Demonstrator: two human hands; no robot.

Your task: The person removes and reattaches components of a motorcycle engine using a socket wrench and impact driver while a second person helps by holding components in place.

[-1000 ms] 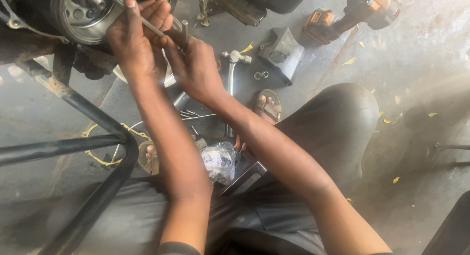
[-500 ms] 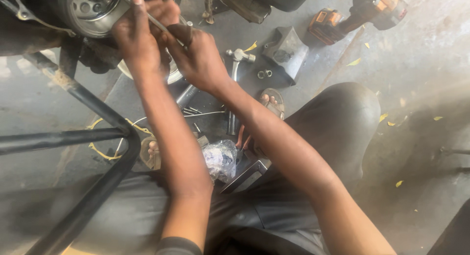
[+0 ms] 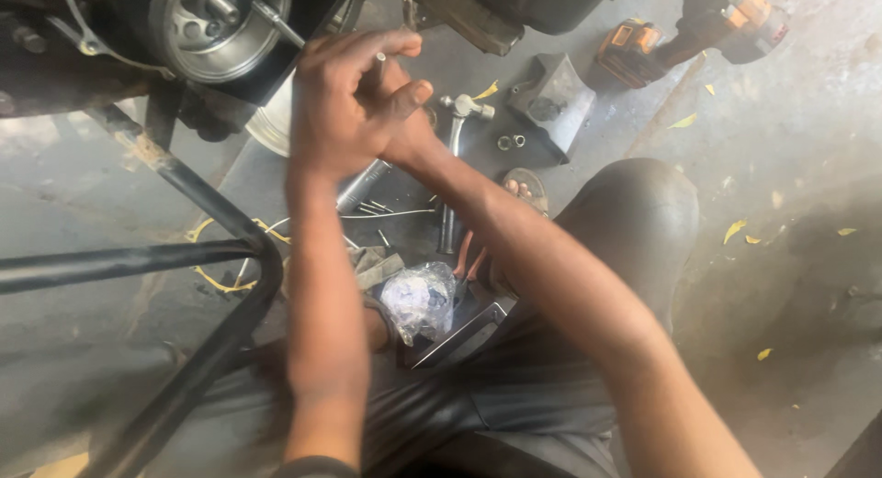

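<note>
Head view: two hands close together on a thin metal rod [image 3: 276, 23] just below a round silver engine hub [image 3: 207, 23].

Left hand [image 3: 335, 111] is curled around the rod; right hand [image 3: 400, 120] presses against it, fingers closed on a small metal piece, though what exactly cannot be told. Right of the hub, on the concrete floor [image 3: 781, 212], lie a hammer [image 3: 455, 157], a grey block [image 3: 551, 101] and an orange drill [image 3: 698, 33]. Below the hub, a black frame tube [image 3: 184, 189] crosses, with a crumpled plastic bag [image 3: 418, 299] beyond it.

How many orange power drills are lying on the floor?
2: one drill beside the grey metal block, another drill at the top right edge. Others may lie out of view.
</note>
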